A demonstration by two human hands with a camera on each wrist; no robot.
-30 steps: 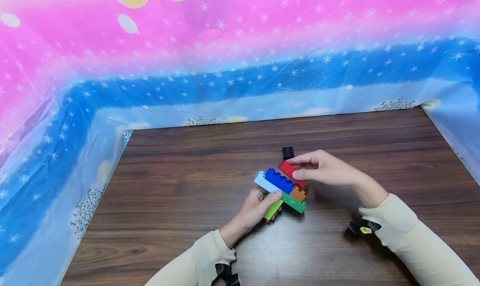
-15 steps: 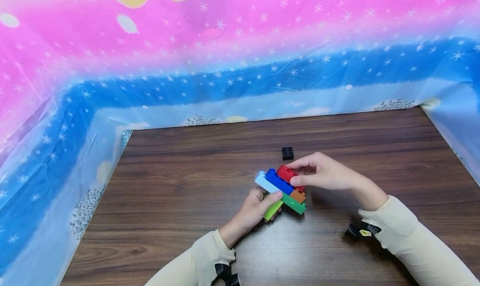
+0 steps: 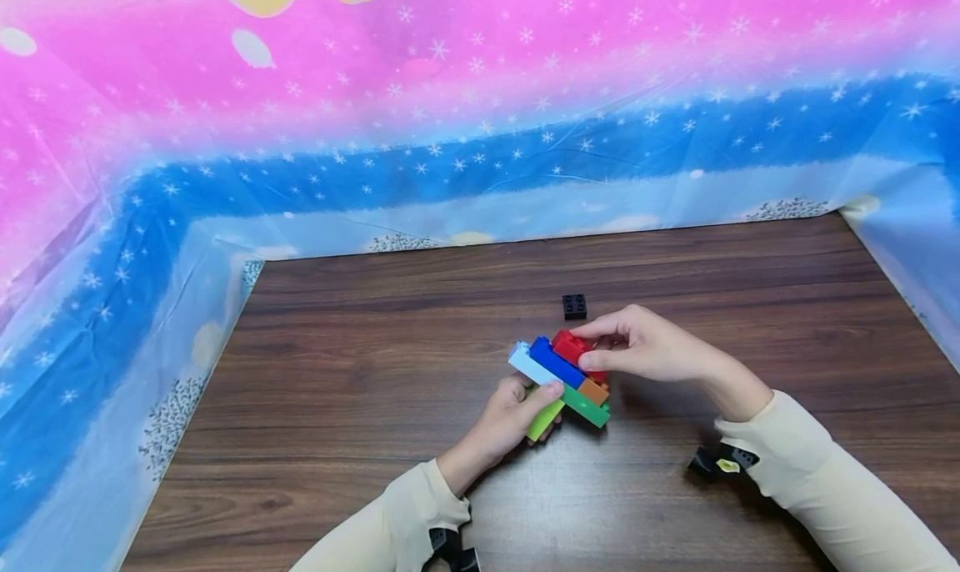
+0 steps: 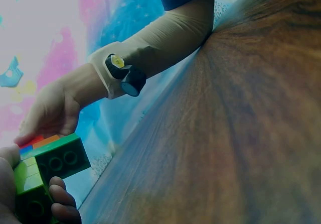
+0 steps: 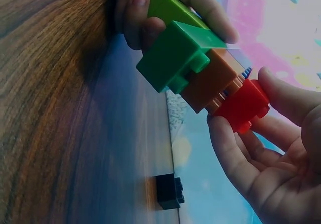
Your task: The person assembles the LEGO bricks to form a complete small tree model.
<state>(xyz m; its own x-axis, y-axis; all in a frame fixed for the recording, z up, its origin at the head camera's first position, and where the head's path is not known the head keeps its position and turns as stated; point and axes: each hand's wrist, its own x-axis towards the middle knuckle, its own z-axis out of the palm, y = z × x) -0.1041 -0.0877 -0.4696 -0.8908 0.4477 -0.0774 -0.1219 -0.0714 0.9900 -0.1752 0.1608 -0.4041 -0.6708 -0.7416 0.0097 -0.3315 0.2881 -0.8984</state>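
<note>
My left hand (image 3: pixel 506 418) grips a joined stack of toy building bricks by its lime-green brick (image 3: pixel 543 422), thumb lying along the near side. Above the lime piece come a light blue brick (image 3: pixel 528 367) and a green brick (image 5: pixel 173 53), side by side. A blue brick (image 3: pixel 555 363) and an orange brick (image 5: pixel 213 76) form the layer beyond. My right hand (image 3: pixel 652 351) pinches a red brick (image 5: pixel 243 106) between thumb and fingers, right against that layer. In the right wrist view, orange studs show in a narrow gap beneath the red brick.
A black brick (image 3: pixel 574 307) with studs up lies on the brown wooden table (image 3: pixel 360 347), behind the hands. A patterned pink and blue cloth (image 3: pixel 465 122) hangs along the table's back and sides. Each wrist wears a black camera.
My right hand has brought the red brick left, from just apart to up against the blue and orange bricks. The left hand and its stack stay nearly still.
</note>
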